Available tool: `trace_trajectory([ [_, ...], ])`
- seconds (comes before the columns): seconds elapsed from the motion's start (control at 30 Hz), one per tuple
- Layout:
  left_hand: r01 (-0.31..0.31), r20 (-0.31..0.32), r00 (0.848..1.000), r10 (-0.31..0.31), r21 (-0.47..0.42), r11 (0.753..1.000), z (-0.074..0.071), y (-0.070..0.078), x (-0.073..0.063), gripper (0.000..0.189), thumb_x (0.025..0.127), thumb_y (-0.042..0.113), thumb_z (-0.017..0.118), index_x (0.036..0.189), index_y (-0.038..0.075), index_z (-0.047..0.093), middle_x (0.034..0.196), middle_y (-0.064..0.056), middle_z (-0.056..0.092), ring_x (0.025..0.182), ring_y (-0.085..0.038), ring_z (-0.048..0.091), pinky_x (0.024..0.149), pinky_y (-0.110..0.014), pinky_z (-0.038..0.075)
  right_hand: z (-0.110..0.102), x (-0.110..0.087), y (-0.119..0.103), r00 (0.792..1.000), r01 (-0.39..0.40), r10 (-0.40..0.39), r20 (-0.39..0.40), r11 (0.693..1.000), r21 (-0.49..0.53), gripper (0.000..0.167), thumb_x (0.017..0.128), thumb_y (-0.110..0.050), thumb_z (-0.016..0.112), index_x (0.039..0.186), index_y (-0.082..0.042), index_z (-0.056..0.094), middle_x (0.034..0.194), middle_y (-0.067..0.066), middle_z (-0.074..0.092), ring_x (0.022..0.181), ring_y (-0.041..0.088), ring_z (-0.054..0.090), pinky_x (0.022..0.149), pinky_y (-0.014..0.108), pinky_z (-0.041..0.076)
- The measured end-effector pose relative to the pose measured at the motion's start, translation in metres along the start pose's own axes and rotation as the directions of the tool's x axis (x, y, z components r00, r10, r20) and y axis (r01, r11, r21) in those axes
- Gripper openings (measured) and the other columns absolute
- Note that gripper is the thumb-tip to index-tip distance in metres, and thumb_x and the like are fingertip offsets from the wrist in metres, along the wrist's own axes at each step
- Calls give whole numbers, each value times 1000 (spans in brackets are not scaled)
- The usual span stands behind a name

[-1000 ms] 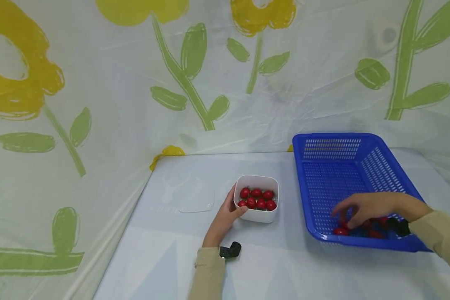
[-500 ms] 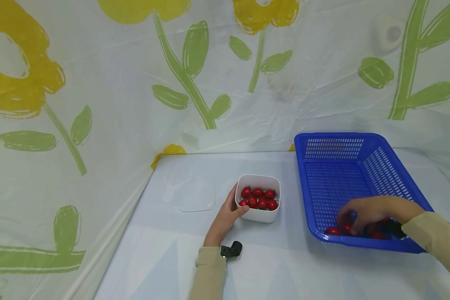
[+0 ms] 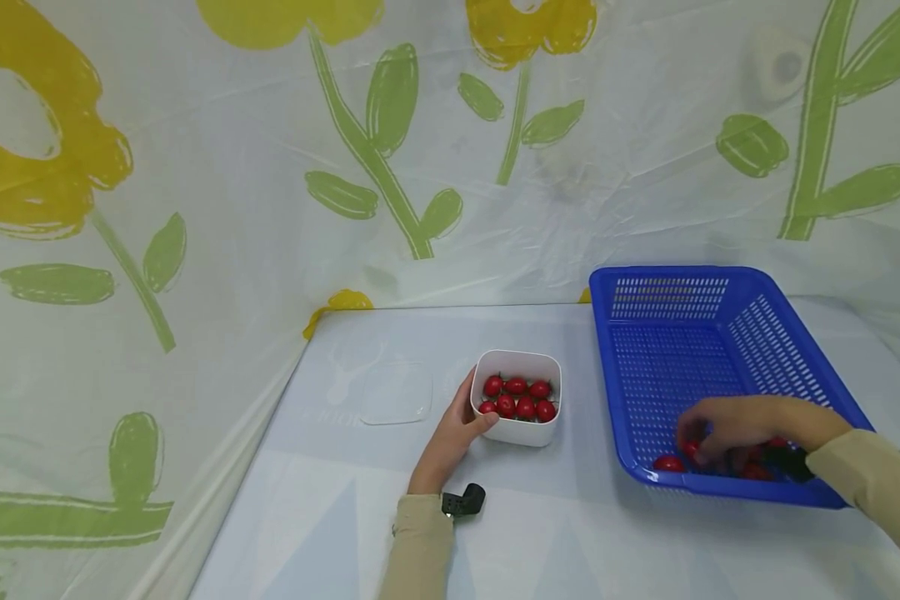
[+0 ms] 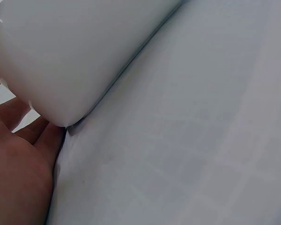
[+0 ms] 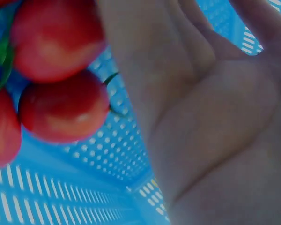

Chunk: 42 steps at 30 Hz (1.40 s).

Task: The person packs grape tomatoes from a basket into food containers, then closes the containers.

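Observation:
My left hand point(image 3: 447, 437) grips a white square container point(image 3: 521, 432) at its left side, the thumb at the front rim. Several cherry tomatoes point(image 3: 525, 407), red with green stems, lie inside it. In the left wrist view the fingers point(image 4: 40, 133) bend round the container's smooth wall point(image 4: 70, 56). At the right, my right hand point(image 3: 735, 427) reaches down into the blue basket point(image 3: 606, 375). Its thumb and fingers pinch a cherry tomato point(image 3: 692, 451), partly hidden by the hand. More tomatoes point(image 5: 63, 107) lie beside the palm point(image 5: 215, 126) in the right wrist view.
A clear flat lid point(image 3: 397, 396) lies on the white table point(image 3: 540, 517) left of the container. Another tomato point(image 3: 669, 463) sits by the basket's front wall. Behind the table hangs a flower-printed curtain point(image 3: 262, 167).
My right hand has shifted slightly right and lower in the basket, and its fingers have closed on a cherry tomato. The left hand stays on the container.

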State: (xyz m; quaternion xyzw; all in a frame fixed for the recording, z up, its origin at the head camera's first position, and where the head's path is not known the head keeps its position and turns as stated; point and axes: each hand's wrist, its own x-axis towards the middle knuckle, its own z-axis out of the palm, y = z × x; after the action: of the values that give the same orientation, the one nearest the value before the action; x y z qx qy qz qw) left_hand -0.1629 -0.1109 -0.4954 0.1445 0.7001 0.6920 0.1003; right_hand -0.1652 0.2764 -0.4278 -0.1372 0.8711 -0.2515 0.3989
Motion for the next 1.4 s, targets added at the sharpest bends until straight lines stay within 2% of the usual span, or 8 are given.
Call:
trace_trajectory([
  [0.17, -1, 0, 1000, 1, -7, 1000, 1, 3, -1, 75, 83, 28, 63, 143, 23, 18, 145, 1, 22, 132, -22, 21, 103, -40, 25, -2, 3, -1, 998, 52, -54, -32, 997, -55, 23, 77, -13, 67, 98, -18, 62, 97, 2, 56, 82, 19, 52, 71, 34, 49],
  [0.47, 6, -10, 1000, -5, 26, 1000, 0, 3, -2, 74, 82, 33, 63, 143, 28, 20, 144, 5, 24, 131, -16, 23, 102, -39, 28, -5, 4, -3, 987, 126, -126, -95, 992, -12, 25, 80, -10, 61, 105, -11, 57, 97, 6, 56, 78, 20, 54, 64, 31, 49],
  [0.7, -5, 0, 1000, 5, 18, 1000, 0, 4, -1, 75, 82, 33, 63, 143, 27, 19, 145, 4, 23, 131, -18, 22, 103, -40, 26, -12, 7, -3, 959, 191, -201, -201, 979, -69, 25, 83, -15, 60, 108, -10, 57, 93, 4, 57, 73, 17, 55, 61, 26, 49],
  [0.97, -12, 8, 1000, 12, -11, 1000, -1, 3, -1, 75, 83, 28, 63, 143, 24, 19, 145, 2, 23, 132, -22, 21, 103, -41, 26, -15, 1, -6, 923, 288, -297, -243, 955, -74, 27, 89, -20, 54, 113, -8, 56, 101, 9, 57, 73, 20, 56, 61, 28, 50],
  [1.07, -9, 6, 1000, 9, -3, 1000, -1, 3, -1, 75, 83, 27, 63, 143, 25, 18, 145, 2, 23, 132, -21, 21, 103, -40, 26, -16, -1, -9, 894, 339, -357, -269, 934, -114, 24, 91, -21, 51, 110, -8, 58, 98, 6, 57, 75, 18, 55, 61, 27, 49],
  [1.17, -6, 1, 1000, 6, -1, 1000, -1, 3, 0, 75, 83, 29, 63, 143, 25, 19, 145, 3, 23, 132, -19, 21, 103, -39, 25, -15, -1, -9, 844, 354, -414, -342, 908, -224, 22, 90, -23, 52, 106, -10, 61, 96, 1, 57, 79, 14, 54, 64, 27, 50],
  [1.27, -10, 1, 1000, 10, -10, 1000, -1, 3, 0, 75, 83, 30, 63, 143, 24, 19, 144, 3, 24, 132, -21, 21, 103, -41, 25, -15, -1, -10, 793, 293, -412, -449, 904, -312, 24, 87, -27, 58, 105, -13, 63, 98, -3, 58, 87, 14, 55, 72, 32, 50],
  [1.4, -22, 8, 1000, 22, -24, 999, -1, 4, -1, 75, 83, 30, 63, 143, 23, 19, 144, 1, 24, 132, -22, 21, 103, -42, 25, -15, -3, -13, 764, 215, -357, -537, 926, -310, 32, 82, -30, 64, 108, -12, 62, 104, 1, 59, 96, 24, 54, 79, 44, 48],
])
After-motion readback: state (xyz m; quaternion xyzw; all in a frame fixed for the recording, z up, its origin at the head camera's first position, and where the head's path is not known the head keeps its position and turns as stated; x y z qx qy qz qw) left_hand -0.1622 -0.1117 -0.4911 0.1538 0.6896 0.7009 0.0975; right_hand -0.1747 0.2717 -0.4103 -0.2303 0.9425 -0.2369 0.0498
